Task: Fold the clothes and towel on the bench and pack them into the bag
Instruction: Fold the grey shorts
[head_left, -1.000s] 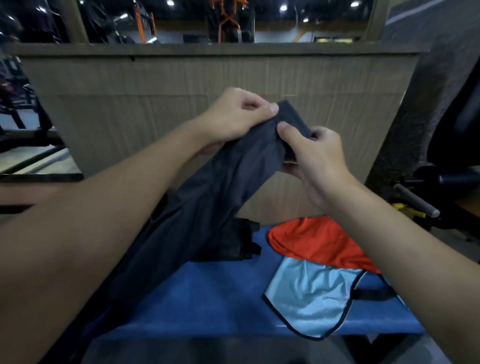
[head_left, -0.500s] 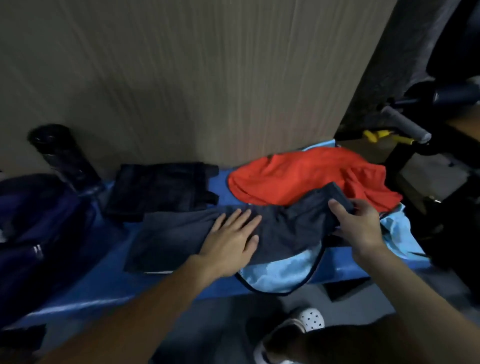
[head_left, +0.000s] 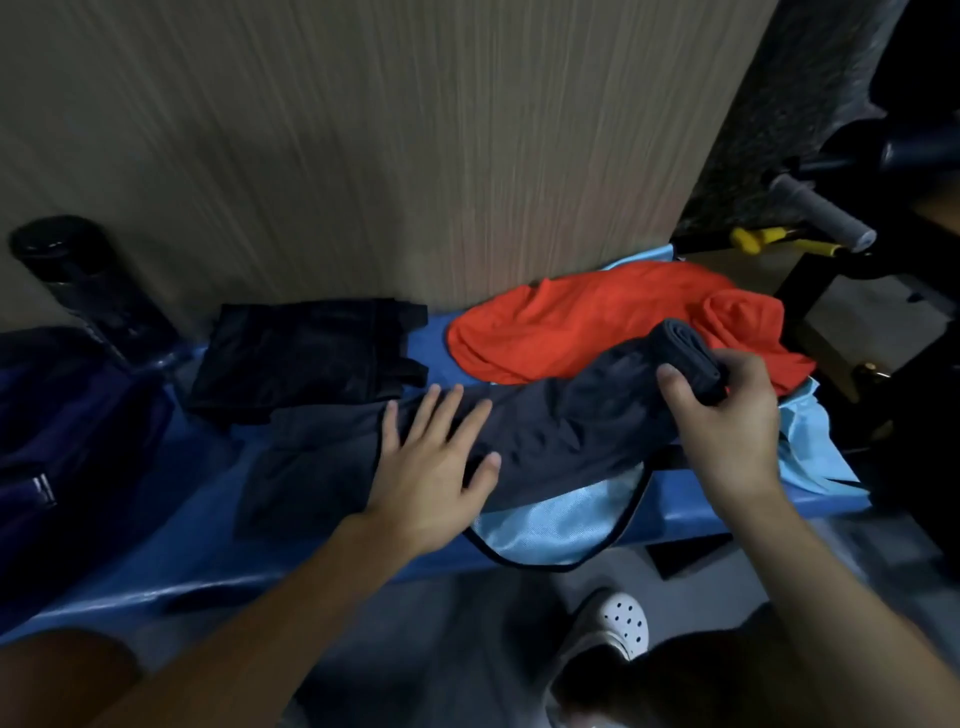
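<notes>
A dark grey garment (head_left: 561, 421) lies stretched along the blue bench (head_left: 182, 519). My left hand (head_left: 431, 467) presses flat on its middle with straight fingers. My right hand (head_left: 727, 415) grips the garment's right end, lifted and partly rolled over toward the left. Under it lie a red shirt (head_left: 597, 322) at the back and a light blue cloth with dark trim (head_left: 561, 525) hanging over the front edge. A folded black garment (head_left: 306, 353) rests on the bench to the left. A dark blue bag (head_left: 62, 431) sits at the far left.
A black bottle (head_left: 88, 291) stands behind the bag against the wooden wall panel (head_left: 415, 145). Gym equipment with a grey handle (head_left: 821, 213) and a yellow part (head_left: 758, 239) crowds the right. My white shoe (head_left: 618, 623) shows on the floor below the bench.
The dark garment came down from in front of my chest onto the bench. My left hand flattened on it, and my right hand now lifts and curls its right end.
</notes>
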